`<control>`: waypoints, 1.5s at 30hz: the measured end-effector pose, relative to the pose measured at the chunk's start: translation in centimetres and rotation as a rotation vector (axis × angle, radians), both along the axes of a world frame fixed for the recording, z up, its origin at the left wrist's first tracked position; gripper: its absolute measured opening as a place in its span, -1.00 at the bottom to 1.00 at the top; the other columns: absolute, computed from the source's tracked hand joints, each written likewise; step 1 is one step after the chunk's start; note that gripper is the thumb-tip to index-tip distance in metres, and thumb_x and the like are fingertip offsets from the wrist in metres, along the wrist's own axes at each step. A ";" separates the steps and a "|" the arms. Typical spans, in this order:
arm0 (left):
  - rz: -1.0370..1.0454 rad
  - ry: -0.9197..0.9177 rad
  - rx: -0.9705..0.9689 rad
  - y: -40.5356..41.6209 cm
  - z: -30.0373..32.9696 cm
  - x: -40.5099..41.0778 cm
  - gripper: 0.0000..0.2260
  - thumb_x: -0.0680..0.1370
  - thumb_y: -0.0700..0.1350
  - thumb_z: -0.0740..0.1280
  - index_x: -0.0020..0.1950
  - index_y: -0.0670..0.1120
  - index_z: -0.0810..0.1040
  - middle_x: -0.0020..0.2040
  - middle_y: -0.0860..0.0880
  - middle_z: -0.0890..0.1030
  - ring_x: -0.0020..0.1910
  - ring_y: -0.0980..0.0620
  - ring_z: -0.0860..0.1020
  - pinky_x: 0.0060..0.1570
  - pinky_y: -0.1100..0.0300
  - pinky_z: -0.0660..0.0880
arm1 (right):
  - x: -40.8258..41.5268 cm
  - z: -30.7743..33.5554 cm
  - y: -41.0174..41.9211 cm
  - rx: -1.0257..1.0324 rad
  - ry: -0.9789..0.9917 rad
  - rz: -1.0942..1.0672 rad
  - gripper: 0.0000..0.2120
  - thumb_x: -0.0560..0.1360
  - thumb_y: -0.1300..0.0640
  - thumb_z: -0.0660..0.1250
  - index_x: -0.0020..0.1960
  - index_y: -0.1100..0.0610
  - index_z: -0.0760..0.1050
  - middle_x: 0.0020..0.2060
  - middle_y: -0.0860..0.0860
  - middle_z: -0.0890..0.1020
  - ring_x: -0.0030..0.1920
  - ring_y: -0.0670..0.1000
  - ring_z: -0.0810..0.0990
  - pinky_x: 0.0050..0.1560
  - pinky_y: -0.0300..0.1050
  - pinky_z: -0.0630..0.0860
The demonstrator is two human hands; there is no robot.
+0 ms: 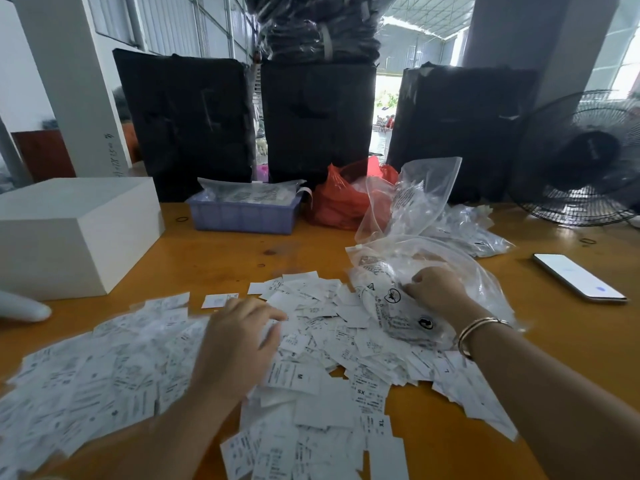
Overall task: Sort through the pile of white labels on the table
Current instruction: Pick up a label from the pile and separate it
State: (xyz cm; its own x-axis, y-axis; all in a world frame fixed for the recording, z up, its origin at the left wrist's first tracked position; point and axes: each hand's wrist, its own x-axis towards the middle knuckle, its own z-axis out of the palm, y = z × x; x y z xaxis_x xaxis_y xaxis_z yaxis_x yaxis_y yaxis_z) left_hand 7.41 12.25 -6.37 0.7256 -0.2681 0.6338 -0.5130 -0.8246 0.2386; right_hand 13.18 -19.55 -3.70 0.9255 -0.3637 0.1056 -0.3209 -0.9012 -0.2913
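A wide pile of white printed labels [311, 344] covers the near part of the orange table [221, 258]. My left hand [239, 344] lies palm down on the pile, fingers bent, its fingertips touching labels near the middle. My right hand [433, 284] sits at the pile's far right edge, fingers curled on a clear plastic bag [408, 306] with black print that lies partly over the labels. A gold bangle circles my right wrist.
A white box [76, 233] stands at the left. Behind the pile are a purple tray [242, 218], a red bag [339, 202] and more clear bags [426, 199]. A phone [578, 277] lies at the right, a black fan [585, 157] behind it. Black bundles line the back.
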 end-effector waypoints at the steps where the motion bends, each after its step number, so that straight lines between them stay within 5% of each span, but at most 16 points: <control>1: -0.071 0.027 0.013 -0.5 -0.2 -0.3 -0.87 0.47 -0.17 0.43 -0.02 0.01 0.65 -0.05 0.10 0.64 0.00 0.12 0.53 0.06 0.18 0.39 | 0.0 -0.2 0.0 0.002 0.003 -0.003 -0.64 0.48 -0.16 0.32 -0.15 0.15 0.60 -0.15 0.07 0.60 -0.04 0.10 0.57 -0.17 -0.14 0.45; 6: -0.237 0.143 0.026 -1.2 -0.8 -0.4 -0.89 0.51 -0.07 0.39 0.00 0.08 0.64 -0.07 0.23 0.59 0.01 0.23 0.45 0.07 0.21 0.39 | 0.3 0.1 0.3 0.126 -0.073 -0.047 -0.72 0.44 -0.04 0.39 -0.36 0.09 0.53 -0.25 0.08 0.64 -0.27 0.02 0.53 -0.26 -0.14 0.47; 10: -0.239 0.140 -0.010 -1.0 -0.7 -0.4 -0.89 0.51 -0.08 0.38 0.00 0.08 0.65 -0.08 0.22 0.60 -0.01 0.22 0.47 0.06 0.21 0.40 | 0.1 0.2 -0.3 0.286 -0.172 -0.066 -0.77 0.49 0.14 0.35 -0.17 0.31 0.63 -0.15 0.21 0.67 -0.24 0.14 0.61 -0.23 -0.07 0.51; 12: -0.234 0.139 -0.019 -0.9 -0.8 -0.3 -0.89 0.51 -0.09 0.38 0.00 0.07 0.66 -0.08 0.22 0.60 -0.01 0.22 0.47 0.05 0.21 0.40 | -0.6 0.2 0.0 0.327 -0.281 -0.068 -0.74 0.52 0.16 0.32 -0.19 0.35 0.61 -0.33 0.19 0.64 -0.36 0.12 0.54 -0.31 -0.11 0.41; 15: -0.213 0.176 -0.088 -0.8 -0.8 -0.1 -0.88 0.54 -0.10 0.35 0.03 0.04 0.65 -0.07 0.23 0.58 0.00 0.30 0.44 0.07 0.31 0.35 | -1.8 1.5 1.9 0.436 -0.555 -0.033 -0.68 0.54 0.10 0.32 -0.32 0.26 0.55 -0.54 0.05 0.42 -0.53 -0.04 0.30 -0.49 -0.22 0.26; 17: -0.204 0.215 -0.217 -0.9 -0.6 -0.1 -0.87 0.56 -0.10 0.32 0.04 0.08 0.62 -0.04 0.27 0.55 0.02 0.38 0.43 0.04 0.43 0.30 | -2.6 2.9 4.3 0.599 -0.645 0.066 -0.79 0.52 0.08 0.34 -0.23 0.15 0.59 -0.47 0.00 0.53 -0.55 -0.11 0.31 -0.57 -0.34 0.26; 21: -0.215 0.359 -0.532 -1.0 0.2 -0.5 -0.90 0.56 0.09 0.25 0.05 0.26 0.48 0.02 0.25 0.58 0.01 0.39 0.49 -0.16 0.46 0.46 | -4.6 3.6 10.2 1.022 -0.452 0.341 -0.89 0.51 0.08 0.34 -0.15 0.07 0.60 -0.43 -0.03 0.61 -0.58 -0.17 0.35 -0.57 -0.37 0.30; 24: -0.255 0.520 -0.648 -0.6 0.5 -0.6 -0.71 0.46 0.31 0.17 0.14 0.30 0.45 0.06 0.26 0.58 0.00 0.40 0.52 -0.21 0.51 0.44 | -6.0 1.7 13.5 1.091 -0.227 0.540 -0.90 0.51 0.07 0.34 -0.14 0.04 0.61 -0.42 -0.03 0.63 -0.57 -0.17 0.35 -0.55 -0.38 0.31; 27: -0.280 0.595 -0.614 -0.5 0.6 -0.5 -0.64 0.41 0.39 0.23 0.14 0.32 0.43 -0.03 0.36 0.59 -0.01 0.40 0.53 -0.20 0.48 0.44 | -6.5 -0.2 15.0 1.121 -0.228 0.601 -0.86 0.51 0.10 0.35 -0.19 -0.04 0.64 -0.44 -0.05 0.61 -0.55 -0.17 0.36 -0.53 -0.37 0.32; 33: -0.201 0.522 -0.570 -0.8 0.1 0.1 -0.75 0.47 -0.05 0.41 0.05 0.26 0.49 -0.19 0.20 0.66 -0.17 0.26 0.60 -0.19 0.38 0.48 | -6.1 -1.3 15.2 1.142 -0.259 0.592 -0.84 0.53 0.08 0.33 -0.17 -0.09 0.63 -0.40 -0.05 0.62 -0.51 -0.13 0.45 -0.50 -0.32 0.39; 36: -0.120 0.462 -0.634 -0.4 -0.1 0.4 -0.75 0.48 -0.09 0.42 0.05 0.23 0.53 -0.20 0.14 0.65 -0.16 0.30 0.57 -0.25 0.48 0.46 | -5.4 -1.5 14.3 1.101 -0.319 0.463 -0.86 0.56 0.06 0.25 -0.05 -0.02 0.60 -0.33 -0.05 0.63 -0.45 -0.14 0.47 -0.46 -0.35 0.39; 40: -0.070 0.425 -0.718 -0.2 -0.1 0.5 -0.84 0.51 -0.11 0.38 -0.06 0.19 0.57 -0.19 0.20 0.65 -0.14 0.34 0.57 -0.29 0.50 0.46 | -4.6 -2.0 12.4 0.582 -0.206 0.436 -0.79 0.59 0.16 0.22 0.14 0.02 0.57 -0.05 -0.17 0.55 -0.26 -0.29 0.45 -0.34 -0.50 0.35; 43: -0.052 0.425 -0.752 -0.1 -0.1 0.6 -0.90 0.53 -0.10 0.35 -0.08 0.11 0.58 -0.19 0.31 0.64 -0.16 0.35 0.59 -0.27 0.43 0.46 | -4.6 -2.3 12.2 0.349 -0.104 0.478 -0.73 0.57 0.07 0.25 0.23 0.04 0.54 0.03 -0.10 0.47 -0.01 -0.13 0.46 -0.19 -0.48 0.29; 45: -0.046 0.422 -0.749 -0.2 -0.1 0.6 -0.93 0.53 -0.07 0.34 -0.08 0.12 0.57 -0.19 0.30 0.64 -0.17 0.36 0.57 -0.27 0.41 0.43 | -4.8 -2.5 12.4 0.229 -0.055 0.471 -0.65 0.53 -0.07 0.25 0.26 0.03 0.51 0.07 -0.07 0.47 0.13 -0.02 0.44 0.00 -0.29 0.37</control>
State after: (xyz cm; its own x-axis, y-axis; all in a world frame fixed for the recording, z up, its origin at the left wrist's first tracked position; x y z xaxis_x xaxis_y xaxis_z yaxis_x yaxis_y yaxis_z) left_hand 7.97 12.10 -6.46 0.9390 0.0779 0.3350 -0.2881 -0.3541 0.8897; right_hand 8.42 -7.13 -6.19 0.9897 0.0708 0.1247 0.1246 -0.8552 -0.5031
